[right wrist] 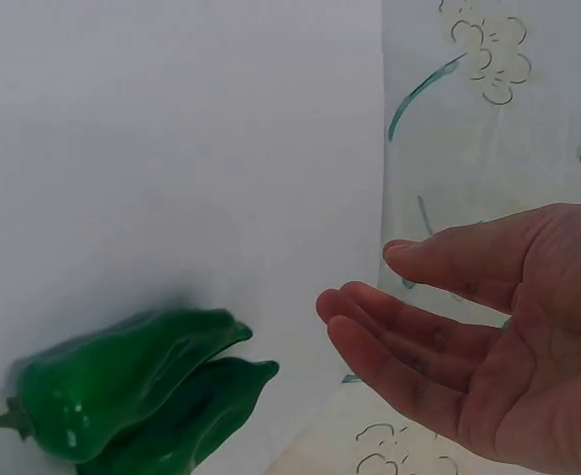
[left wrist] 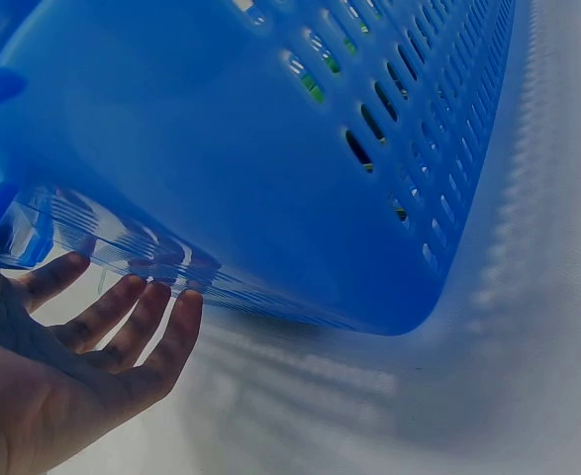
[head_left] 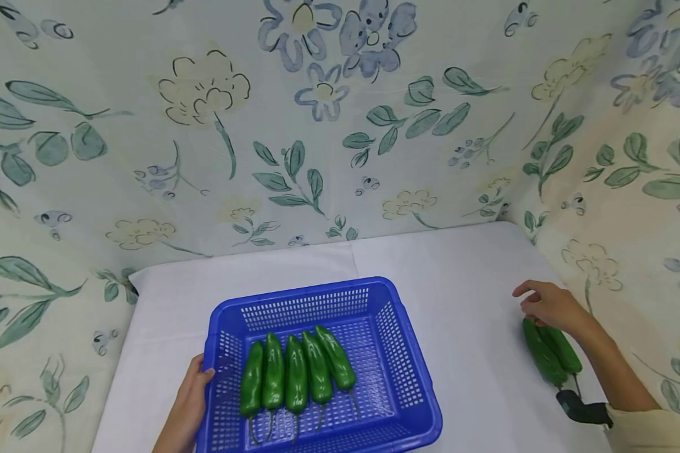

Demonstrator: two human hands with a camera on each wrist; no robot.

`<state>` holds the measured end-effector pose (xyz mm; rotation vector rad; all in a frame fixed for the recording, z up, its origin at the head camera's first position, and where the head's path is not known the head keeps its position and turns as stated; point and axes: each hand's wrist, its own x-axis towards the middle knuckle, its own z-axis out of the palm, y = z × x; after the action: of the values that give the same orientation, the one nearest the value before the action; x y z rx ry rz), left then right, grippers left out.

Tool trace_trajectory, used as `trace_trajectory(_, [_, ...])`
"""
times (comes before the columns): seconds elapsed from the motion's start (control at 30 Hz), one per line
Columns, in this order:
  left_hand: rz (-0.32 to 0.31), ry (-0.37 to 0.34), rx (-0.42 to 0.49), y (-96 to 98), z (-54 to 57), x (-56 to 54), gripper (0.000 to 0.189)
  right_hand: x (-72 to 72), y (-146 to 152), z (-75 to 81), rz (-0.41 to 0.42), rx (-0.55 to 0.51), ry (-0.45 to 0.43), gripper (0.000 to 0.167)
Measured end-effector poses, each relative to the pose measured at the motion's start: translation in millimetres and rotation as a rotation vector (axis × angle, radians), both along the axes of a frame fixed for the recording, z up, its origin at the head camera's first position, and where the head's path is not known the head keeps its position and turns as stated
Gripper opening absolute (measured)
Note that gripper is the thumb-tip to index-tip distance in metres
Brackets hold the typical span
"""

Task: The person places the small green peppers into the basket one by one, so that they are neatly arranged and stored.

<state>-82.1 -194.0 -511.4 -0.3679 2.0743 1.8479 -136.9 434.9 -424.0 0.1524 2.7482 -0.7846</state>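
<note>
A blue plastic basket point(head_left: 300, 291) with slotted walls stands on the white table, with several glossy green peppers point(head_left: 296, 374) side by side in its left part. My left hand point(head_left: 184, 406) holds the basket's left side, thumb at the rim; the left wrist view shows the other fingers point(left wrist: 176, 336) bent against the outside. At the right, two more green peppers point(head_left: 541, 352) lie close together, stems toward me. Over their far ends hovers my right hand point(head_left: 561, 308), with nothing in it; the right wrist view shows its loosely bent fingers point(right wrist: 409, 366) apart from the pepper tips point(right wrist: 211, 332).
White cloth point(head_left: 464, 302) covers the table between the basket and the loose peppers. Flower-patterned fabric point(head_left: 294, 189) rises behind the table and along both sides. A black wrist camera point(head_left: 583, 409) is strapped near the right sleeve.
</note>
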Motion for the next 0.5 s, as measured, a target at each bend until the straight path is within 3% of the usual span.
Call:
trace_trajectory(0.23, [-0.005, 0.010, -0.006, -0.8, 0.7, 1.0, 0.045, 5.6, 28.8, -24.4, -0.035, 0.045, -0.056, 0.032])
trace_trajectory(0.5, [-0.011, 0.018, -0.024, -1.5, -0.8, -0.3, 0.047, 7.5, 37.6, -48.2, -0.013, 0.085, -0.040, 0.033])
